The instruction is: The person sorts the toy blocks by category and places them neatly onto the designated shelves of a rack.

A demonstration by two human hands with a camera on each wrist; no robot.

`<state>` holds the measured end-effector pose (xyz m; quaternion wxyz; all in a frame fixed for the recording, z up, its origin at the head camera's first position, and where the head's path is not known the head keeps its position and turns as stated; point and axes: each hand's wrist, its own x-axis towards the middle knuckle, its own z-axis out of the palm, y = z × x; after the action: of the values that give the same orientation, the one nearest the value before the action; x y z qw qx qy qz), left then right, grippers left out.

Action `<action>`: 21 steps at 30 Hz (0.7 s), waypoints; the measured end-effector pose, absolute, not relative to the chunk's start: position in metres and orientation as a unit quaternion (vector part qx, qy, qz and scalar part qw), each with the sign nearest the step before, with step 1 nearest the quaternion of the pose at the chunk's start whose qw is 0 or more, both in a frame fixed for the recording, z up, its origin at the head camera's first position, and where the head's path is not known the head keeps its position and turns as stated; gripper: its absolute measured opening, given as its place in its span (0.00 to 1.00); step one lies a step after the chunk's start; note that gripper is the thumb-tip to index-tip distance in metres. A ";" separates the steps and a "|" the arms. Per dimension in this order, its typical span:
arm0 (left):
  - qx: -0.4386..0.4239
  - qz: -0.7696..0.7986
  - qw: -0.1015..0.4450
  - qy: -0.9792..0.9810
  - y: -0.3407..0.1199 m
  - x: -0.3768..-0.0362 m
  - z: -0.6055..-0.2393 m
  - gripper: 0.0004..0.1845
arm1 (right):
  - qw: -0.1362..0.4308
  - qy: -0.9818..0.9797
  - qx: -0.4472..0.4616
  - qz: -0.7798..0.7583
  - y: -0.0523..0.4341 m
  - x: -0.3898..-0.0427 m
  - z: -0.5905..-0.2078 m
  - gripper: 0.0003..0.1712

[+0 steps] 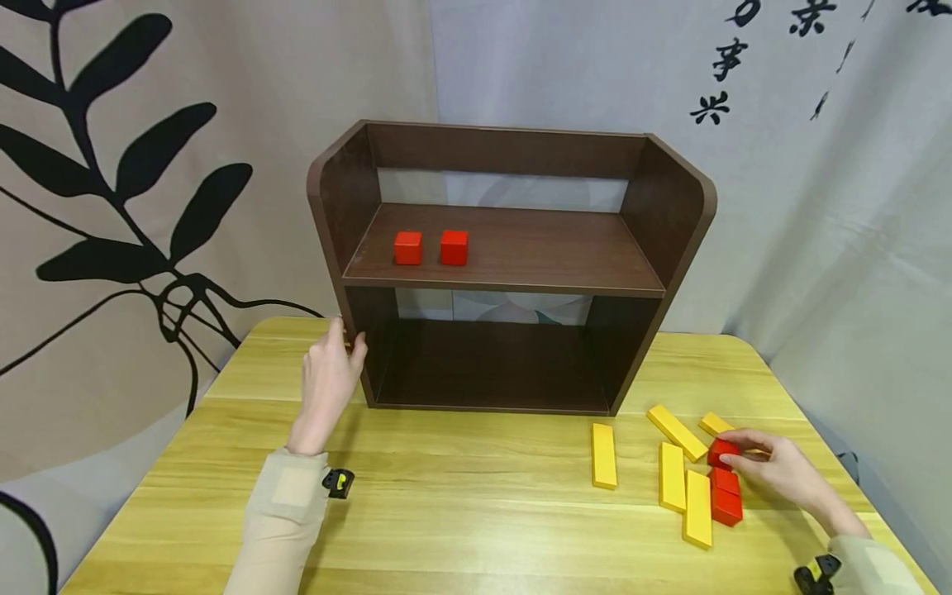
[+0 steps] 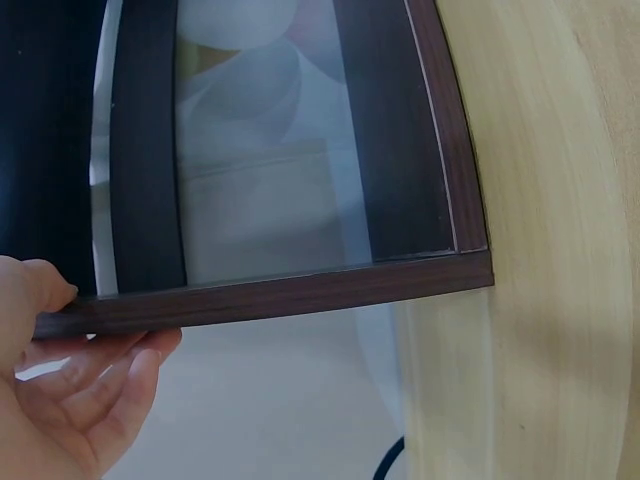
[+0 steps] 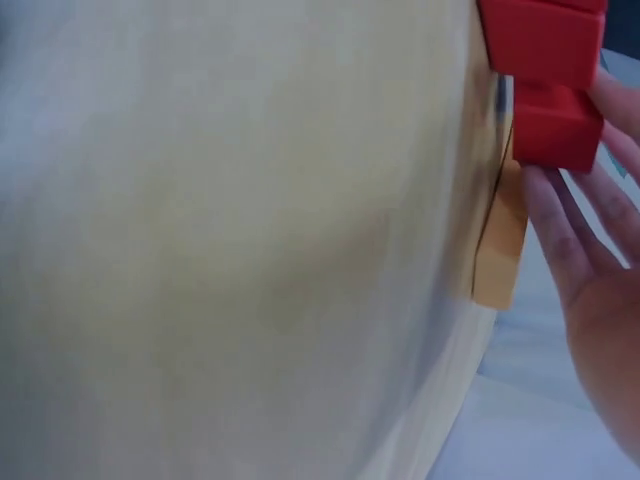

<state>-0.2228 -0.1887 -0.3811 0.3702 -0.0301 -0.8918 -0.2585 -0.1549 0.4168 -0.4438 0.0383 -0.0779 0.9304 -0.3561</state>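
My left hand [image 1: 330,376] grips the left side panel of a dark brown two-tier shelf [image 1: 506,281]; in the left wrist view the thumb lies on one face and the fingers [image 2: 115,390] on the other. Two red cubes [image 1: 408,248] stand on the upper tier, towards its left. At the right of the table, my right hand [image 1: 777,471] pinches a red block [image 1: 721,452] between thumb and fingers, just behind more red blocks [image 1: 726,506]. That held block [image 3: 556,135] also shows in the right wrist view, partly covered by fingers.
Several yellow bars [image 1: 671,477] lie left of and behind the red blocks, one [image 1: 604,456] set apart near the shelf's front right corner. All stand on a light wooden table [image 1: 461,504]. Behind it hangs a printed curtain [image 1: 818,215].
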 end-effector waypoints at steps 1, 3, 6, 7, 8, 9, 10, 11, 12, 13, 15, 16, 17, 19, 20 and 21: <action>-0.031 -0.258 0.371 -0.891 -0.189 -0.223 -0.381 0.11 | 0.026 0.930 -0.079 -0.358 0.416 -0.155 -0.443 0.25; -0.031 -0.257 0.374 -0.890 -0.189 -0.223 -0.382 0.11 | -0.003 0.929 -0.088 -0.359 0.415 -0.155 -0.441 0.24; -0.032 -0.256 0.380 -0.888 -0.189 -0.223 -0.382 0.11 | -0.041 0.931 -0.098 -0.349 0.412 -0.157 -0.435 0.24; -0.033 -0.256 0.382 -0.887 -0.189 -0.223 -0.382 0.11 | -0.051 0.931 -0.102 -0.346 0.410 -0.158 -0.432 0.24; -0.033 -0.256 0.384 -0.887 -0.189 -0.223 -0.382 0.11 | -0.060 0.932 -0.105 -0.343 0.408 -0.158 -0.430 0.24; -0.034 -0.256 0.385 -0.886 -0.189 -0.223 -0.382 0.11 | -0.068 0.932 -0.108 -0.340 0.405 -0.159 -0.428 0.24; -0.036 -0.257 0.386 -0.885 -0.189 -0.223 -0.382 0.11 | -0.078 0.931 -0.112 -0.339 0.402 -0.159 -0.425 0.24; -0.037 -0.257 0.387 -0.885 -0.189 -0.223 -0.382 0.11 | -0.087 0.930 -0.116 -0.337 0.399 -0.160 -0.424 0.24; -0.038 -0.257 0.388 -0.884 -0.189 -0.223 -0.383 0.11 | -0.093 0.930 -0.120 -0.336 0.396 -0.160 -0.421 0.24; -0.039 -0.257 0.389 -0.884 -0.189 -0.223 -0.383 0.11 | -0.099 0.928 -0.125 -0.336 0.393 -0.161 -0.419 0.24; -0.039 -0.256 0.389 -0.884 -0.189 -0.223 -0.383 0.11 | -0.110 0.926 -0.133 -0.336 0.387 -0.162 -0.415 0.23; -0.039 -0.256 0.390 -0.884 -0.189 -0.223 -0.383 0.11 | -0.114 0.925 -0.136 -0.335 0.383 -0.162 -0.413 0.23; -0.039 -0.256 0.390 -0.884 -0.189 -0.223 -0.383 0.11 | -0.117 0.926 -0.138 -0.332 0.380 -0.163 -0.411 0.23; -0.039 -0.256 0.389 -0.884 -0.189 -0.223 -0.383 0.11 | -0.126 0.927 -0.141 -0.323 0.373 -0.164 -0.405 0.23; -0.039 -0.256 0.389 -0.884 -0.189 -0.223 -0.383 0.11 | -0.132 0.928 -0.142 -0.317 0.369 -0.165 -0.403 0.23; -0.039 -0.256 0.389 -0.884 -0.189 -0.223 -0.383 0.11 | -0.138 0.928 -0.144 -0.313 0.366 -0.166 -0.400 0.23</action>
<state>-0.2233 -0.1890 -0.3829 0.3885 -0.0388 -0.8842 -0.2564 -0.1656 0.3655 -0.4001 -0.1379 -0.1444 0.9285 -0.3132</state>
